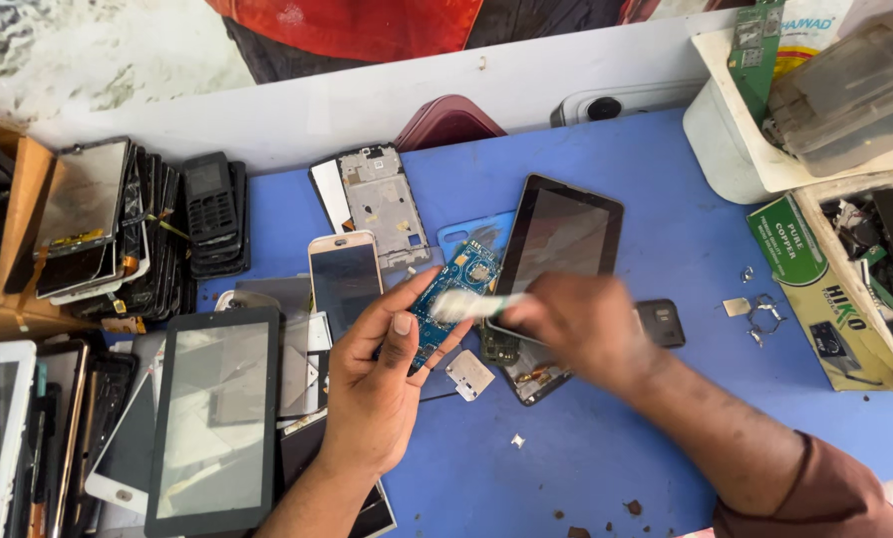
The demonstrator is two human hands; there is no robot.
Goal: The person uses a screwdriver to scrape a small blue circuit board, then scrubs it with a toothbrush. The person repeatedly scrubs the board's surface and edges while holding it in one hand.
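Observation:
My left hand (pixel 377 384) holds a blue phone circuit board (pixel 456 284) tilted up, thumb across its lower part. My right hand (pixel 576 324) grips a white brush (pixel 466 304); its bristled head rests on the board and is blurred. Both hands hover over the blue table (pixel 666 229), in front of a dark tablet (pixel 561 239) and a gold-edged phone (pixel 345 279).
A big black tablet screen (pixel 217 413) lies at lower left among stacked screens and phones (pixel 118 229). A bare phone frame (pixel 382 204) lies behind. Cardboard boxes of parts (pixel 845 289) and a white tub (pixel 726 139) stand on the right. Small metal bits (pixel 755 309) lie near the boxes.

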